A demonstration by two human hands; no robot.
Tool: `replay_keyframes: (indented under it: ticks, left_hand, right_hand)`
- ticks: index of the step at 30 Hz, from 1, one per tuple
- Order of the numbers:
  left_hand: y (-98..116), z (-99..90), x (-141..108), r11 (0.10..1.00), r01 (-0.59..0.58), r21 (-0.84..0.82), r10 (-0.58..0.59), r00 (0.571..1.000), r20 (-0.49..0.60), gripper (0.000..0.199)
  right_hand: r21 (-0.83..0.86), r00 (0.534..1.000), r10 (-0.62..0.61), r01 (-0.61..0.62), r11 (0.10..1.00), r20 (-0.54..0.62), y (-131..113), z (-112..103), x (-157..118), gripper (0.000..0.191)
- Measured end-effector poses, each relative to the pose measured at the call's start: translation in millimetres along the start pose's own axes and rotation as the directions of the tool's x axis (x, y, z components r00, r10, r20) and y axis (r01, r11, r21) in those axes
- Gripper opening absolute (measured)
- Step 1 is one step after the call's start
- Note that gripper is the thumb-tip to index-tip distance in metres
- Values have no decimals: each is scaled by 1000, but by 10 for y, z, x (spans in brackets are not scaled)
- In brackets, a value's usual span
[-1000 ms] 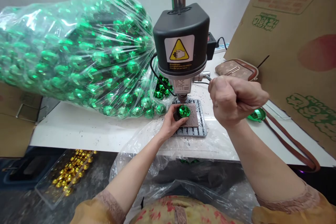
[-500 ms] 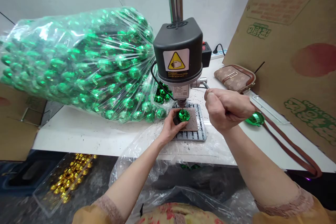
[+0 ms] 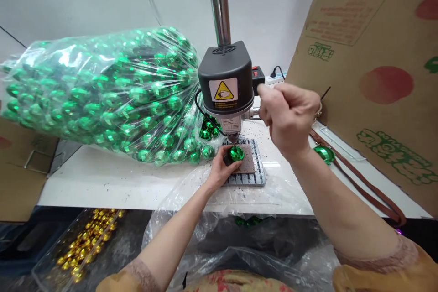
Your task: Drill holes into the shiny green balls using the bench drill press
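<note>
My left hand (image 3: 220, 168) grips a shiny green faceted ball (image 3: 237, 153) between thumb and fingers, on a brown board (image 3: 249, 159) over the slotted metal base (image 3: 260, 178). Just above the ball is the chuck (image 3: 233, 137) of a small black drill press (image 3: 224, 75); whether the bit touches the ball I cannot tell. My right hand (image 3: 290, 116) is closed in a fist around the end of the drill press lever (image 3: 253, 112), whose grip end is hidden by the fingers.
A large clear bag of green balls (image 3: 112, 100) lies on the white table (image 3: 112, 178) at left. Another green ball (image 3: 324, 155) sits beside a brown strap (image 3: 372, 196) at right. A tall cardboard box (image 3: 369, 45) stands on the right. Gold balls (image 3: 91, 237) lie in a clear container below.
My right fist has risen with the lever. My left hand still holds the ball on the board under the chuck. The view has shifted slightly.
</note>
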State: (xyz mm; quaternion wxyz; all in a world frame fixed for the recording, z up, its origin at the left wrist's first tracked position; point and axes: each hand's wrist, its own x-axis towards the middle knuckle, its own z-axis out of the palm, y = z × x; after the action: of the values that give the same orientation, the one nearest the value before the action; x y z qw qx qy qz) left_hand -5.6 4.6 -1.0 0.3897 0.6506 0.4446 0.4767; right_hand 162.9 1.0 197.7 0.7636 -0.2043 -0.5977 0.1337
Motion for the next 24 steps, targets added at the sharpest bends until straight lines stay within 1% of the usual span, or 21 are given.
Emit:
replay_keyframes:
  ticks: [3, 5, 7, 9, 10, 11, 12, 14, 15, 16, 17, 18, 19, 20, 21, 22, 23, 24]
  left_hand:
    - [38, 19, 7, 1000, -14, -6, 14, 999, -44, 56]
    - [118, 17, -53, 998, -42, 51, 47, 993, -107, 51]
    - [243, 1, -214, 980, -102, 170, 129, 979, -160, 46]
    - [379, -24, -488, 932, -207, 298, 259, 955, -148, 42]
    - [433, -39, -662, 897, -276, 345, 330, 938, -108, 43]
    - [467, -56, -853, 856, -358, 373, 404, 914, -51, 43]
    - [476, -72, -1053, 808, -448, 381, 475, 879, 26, 44]
    - [407, -98, -1442, 710, -617, 339, 573, 786, 232, 39]
    - [331, -102, -1612, 687, -660, 302, 564, 747, 351, 36]
    - [235, -99, -1752, 702, -654, 283, 499, 735, 460, 33]
    - [127, -87, -1860, 744, -600, 295, 381, 743, 550, 33]
    - [15, -67, -1935, 793, -504, 342, 221, 761, 611, 35]
    - [-92, -40, -1980, 825, -378, 420, 37, 778, 627, 39]
    - [-189, -8, -2002, 827, -239, 509, -145, 783, 604, 46]
    - [-273, 23, -2012, 802, -103, 588, -309, 772, 556, 55]
    - [-340, 52, -2020, 762, 19, 648, -446, 740, 503, 66]
    - [-393, 76, -2033, 722, 115, 682, -550, 694, 465, 73]
    - [-434, 93, -2056, 696, 179, 696, -619, 640, 455, 76]
  right_hand:
    - [70, 996, 90, -89, 994, -12, 59, 50, 162, 51]
    - [77, 993, 118, -117, 990, -13, 85, 56, 199, 52]
    - [41, 992, 127, -126, 991, -21, 76, 54, 199, 54]
    - [-16, 990, 137, -138, 990, -33, 39, 56, 191, 57]
    - [-34, 987, 154, -155, 987, -45, 19, 61, 190, 57]
    - [-46, 986, 164, -165, 985, -30, 2, 70, 192, 56]
    - [-52, 984, 174, -177, 983, -45, -11, 81, 196, 56]
    - [-61, 982, 181, -185, 981, -55, -19, 106, 207, 55]
    - [-62, 981, 180, -184, 981, -69, -16, 117, 212, 56]
    - [-64, 981, 176, -181, 981, -75, -11, 126, 216, 56]
    - [-67, 982, 171, -177, 982, -81, -5, 132, 219, 57]
    - [-72, 983, 166, -172, 982, -84, 0, 133, 222, 57]
    - [-77, 983, 161, -168, 983, -88, 2, 130, 226, 57]
    - [-81, 983, 161, -168, 982, -85, 1, 123, 229, 57]
    - [-85, 982, 174, -180, 980, -70, -4, 115, 234, 57]
    - [-88, 980, 191, -195, 977, -58, -11, 106, 238, 57]
    - [-92, 977, 211, -214, 973, -39, -18, 99, 241, 57]
    - [-94, 974, 223, -226, 970, -33, -24, 94, 244, 58]
